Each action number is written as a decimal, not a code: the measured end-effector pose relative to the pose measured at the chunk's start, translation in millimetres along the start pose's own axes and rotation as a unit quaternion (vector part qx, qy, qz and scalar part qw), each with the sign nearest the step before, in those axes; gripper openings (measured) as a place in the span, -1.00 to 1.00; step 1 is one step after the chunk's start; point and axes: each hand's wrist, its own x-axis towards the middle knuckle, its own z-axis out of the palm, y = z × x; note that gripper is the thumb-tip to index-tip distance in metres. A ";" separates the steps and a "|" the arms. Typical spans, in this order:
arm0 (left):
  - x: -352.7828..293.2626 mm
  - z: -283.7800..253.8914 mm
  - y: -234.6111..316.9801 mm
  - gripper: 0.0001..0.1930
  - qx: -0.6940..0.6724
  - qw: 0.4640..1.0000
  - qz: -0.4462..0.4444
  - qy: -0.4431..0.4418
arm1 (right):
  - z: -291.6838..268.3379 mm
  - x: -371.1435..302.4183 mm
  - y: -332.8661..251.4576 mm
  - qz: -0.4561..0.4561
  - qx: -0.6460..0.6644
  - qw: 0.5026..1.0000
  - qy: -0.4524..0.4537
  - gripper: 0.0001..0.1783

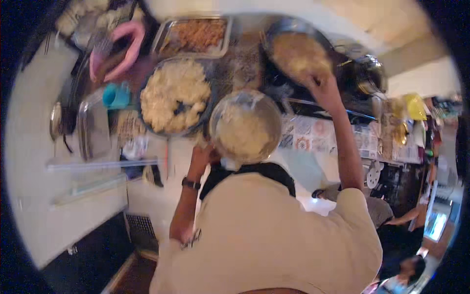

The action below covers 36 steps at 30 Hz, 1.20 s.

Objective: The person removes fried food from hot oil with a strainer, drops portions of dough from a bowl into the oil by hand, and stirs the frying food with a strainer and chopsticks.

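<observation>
Right grip (320,87) over the pan, left grip (200,159) at the bowl.
From where I stood, the right fingers were curled down at the browned food (296,51) in the dark pan (279,29); blur kept me from telling how tightly they were closed, or on what. The left fingers bent at the near-left rim of the metal bowl (273,109), partly hidden, so their hold was unclear too. Its pale mixture (242,132) lay just right of that grip; a round dish (209,81) of pale lumps stood beyond it. I judged the step to be handling food between bowl and pan; the next move seemed to call for a steady bowl and careful fingers near the pan's rim.
</observation>
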 end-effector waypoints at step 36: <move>6.6 3.1 3.0 -0.76 -0.046 0.998 -0.020 -0.022 | 25.3 9.9 30.4 0.022 0.035 0.998 -0.051 -0.80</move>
